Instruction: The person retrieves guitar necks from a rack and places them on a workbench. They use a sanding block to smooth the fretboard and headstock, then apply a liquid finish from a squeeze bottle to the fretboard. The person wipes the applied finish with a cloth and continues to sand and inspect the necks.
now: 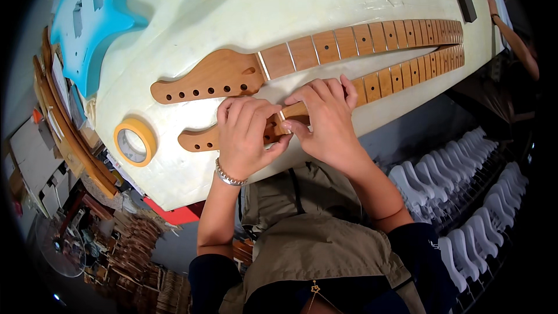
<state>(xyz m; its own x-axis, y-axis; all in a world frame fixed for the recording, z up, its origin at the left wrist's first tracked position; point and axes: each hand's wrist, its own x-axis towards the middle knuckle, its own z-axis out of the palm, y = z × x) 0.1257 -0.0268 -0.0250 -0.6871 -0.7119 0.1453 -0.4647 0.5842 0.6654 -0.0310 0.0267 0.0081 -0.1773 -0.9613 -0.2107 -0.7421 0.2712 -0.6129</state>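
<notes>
Two wooden guitar necks lie side by side on the pale table. On the nearer guitar neck (381, 83), both hands are at work around the white nut (282, 116). My left hand (245, 135) is closed over its headstock (199, 139), hiding much of it, with the fingertips close to the nut. My right hand (326, 121) grips the neck just past the nut, thumb at the nut's near end and fingers over the far side. The farther guitar neck (343, 43) lies untouched, its headstock pointing left with a row of peg holes.
A roll of yellow tape (150, 141) lies on the table (192, 189) at left. A blue guitar body (87, 40) stands beyond it. A dark block (465, 4) sits at far right, near another person's arm (517, 40). Grey-white necks (430, 177) fill racks below right.
</notes>
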